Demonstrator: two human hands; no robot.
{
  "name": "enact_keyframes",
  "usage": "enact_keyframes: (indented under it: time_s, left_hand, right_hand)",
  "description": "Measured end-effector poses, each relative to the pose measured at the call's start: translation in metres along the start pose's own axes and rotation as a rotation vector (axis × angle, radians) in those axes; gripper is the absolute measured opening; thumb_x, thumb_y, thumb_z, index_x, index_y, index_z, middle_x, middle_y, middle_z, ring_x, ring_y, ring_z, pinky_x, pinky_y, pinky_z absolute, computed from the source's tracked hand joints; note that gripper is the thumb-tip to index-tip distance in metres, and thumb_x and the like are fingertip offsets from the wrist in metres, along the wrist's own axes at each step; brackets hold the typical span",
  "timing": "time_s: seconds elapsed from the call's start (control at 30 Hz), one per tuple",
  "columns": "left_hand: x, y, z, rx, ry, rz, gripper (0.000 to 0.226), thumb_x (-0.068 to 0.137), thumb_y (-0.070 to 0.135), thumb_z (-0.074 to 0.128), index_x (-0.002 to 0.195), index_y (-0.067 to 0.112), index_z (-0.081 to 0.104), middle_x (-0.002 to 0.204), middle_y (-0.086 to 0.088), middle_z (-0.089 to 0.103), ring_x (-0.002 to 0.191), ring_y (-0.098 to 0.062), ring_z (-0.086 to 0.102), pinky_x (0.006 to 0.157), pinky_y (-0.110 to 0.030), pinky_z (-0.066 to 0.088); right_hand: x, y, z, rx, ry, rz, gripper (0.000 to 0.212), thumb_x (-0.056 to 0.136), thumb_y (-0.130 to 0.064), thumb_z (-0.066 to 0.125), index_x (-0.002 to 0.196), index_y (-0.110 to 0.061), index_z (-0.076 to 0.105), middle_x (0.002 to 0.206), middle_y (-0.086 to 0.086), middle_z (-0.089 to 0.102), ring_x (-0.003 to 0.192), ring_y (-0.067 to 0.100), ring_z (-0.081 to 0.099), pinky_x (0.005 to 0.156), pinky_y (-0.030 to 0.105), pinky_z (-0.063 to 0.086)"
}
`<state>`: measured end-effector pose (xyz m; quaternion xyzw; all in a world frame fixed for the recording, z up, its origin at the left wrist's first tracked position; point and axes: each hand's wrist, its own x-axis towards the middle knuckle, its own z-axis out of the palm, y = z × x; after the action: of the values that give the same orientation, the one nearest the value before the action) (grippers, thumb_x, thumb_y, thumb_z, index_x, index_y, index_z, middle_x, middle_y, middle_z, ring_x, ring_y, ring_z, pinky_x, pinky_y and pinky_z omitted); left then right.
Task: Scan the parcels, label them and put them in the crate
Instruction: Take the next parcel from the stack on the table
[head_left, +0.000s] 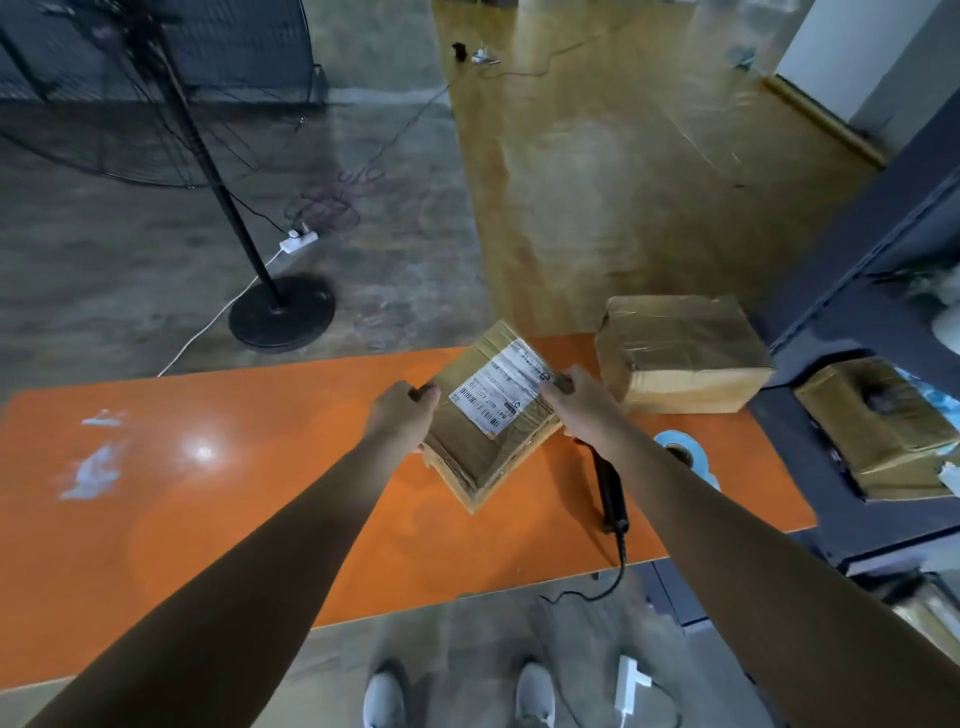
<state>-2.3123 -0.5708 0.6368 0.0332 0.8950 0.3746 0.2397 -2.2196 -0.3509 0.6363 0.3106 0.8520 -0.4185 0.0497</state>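
A flat brown cardboard parcel (485, 415) bearing a white printed label (497, 393) is held tilted above the glossy orange table (218, 499). Its left edge is gripped by the left hand (400, 415), its right edge by the right hand (582, 405). A black handheld scanner (608, 488) and a pale blue roll of labels (683, 457) are seen beneath the right forearm. A larger tape-wrapped cardboard box (680, 353) rests at the table's far right corner.

1 labelled parcel (483, 447), taped brown cardboard, tilted, gripped at 2 opposite sides over the table (208, 519); 1 plain parcel (680, 358) flat at far right; scanner (608, 488) and label roll (670, 439) lying nearby.
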Motion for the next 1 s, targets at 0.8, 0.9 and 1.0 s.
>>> enact_keyframes:
  time_s: [0.8, 0.9, 1.0]
  left_hand:
    - [0.013, -0.008, 0.05, 0.104, -0.059, -0.13, 0.066, 0.087, 0.022, 0.064, 0.144, 0.009, 0.031, 0.142, -0.019, 0.038, 0.125, -0.038, 0.047, 0.103, -0.049, 0.043]
    - [0.012, -0.01, 0.053, 0.095, -0.077, -0.12, 0.074, 0.083, 0.027, 0.069, 0.144, 0.012, 0.03, 0.142, -0.017, 0.039, 0.124, -0.037, 0.048, 0.101, -0.05, 0.045]
    - [0.013, -0.014, 0.061, 0.093, -0.109, -0.085, 0.088, 0.076, 0.036, 0.075, 0.146, 0.017, 0.026, 0.146, -0.013, 0.035, 0.126, -0.035, 0.047, 0.101, -0.05, 0.046]
  right_hand:
    - [-0.019, 0.029, 0.003, -0.191, 0.05, 0.02, 0.061, 0.098, -0.04, 0.053, 0.149, -0.019, 0.028, 0.147, 0.011, 0.04, 0.127, 0.032, 0.049, 0.098, 0.043, 0.045]
    - [-0.015, 0.027, 0.006, -0.237, -0.022, -0.038, 0.06, 0.099, -0.039, 0.052, 0.15, -0.015, 0.032, 0.151, 0.009, 0.039, 0.132, 0.028, 0.046, 0.104, 0.042, 0.042]
    - [-0.018, 0.03, 0.005, -0.211, 0.001, -0.023, 0.056, 0.099, -0.038, 0.052, 0.147, -0.013, 0.037, 0.137, 0.009, 0.054, 0.1, 0.019, 0.06, 0.074, 0.029, 0.049]
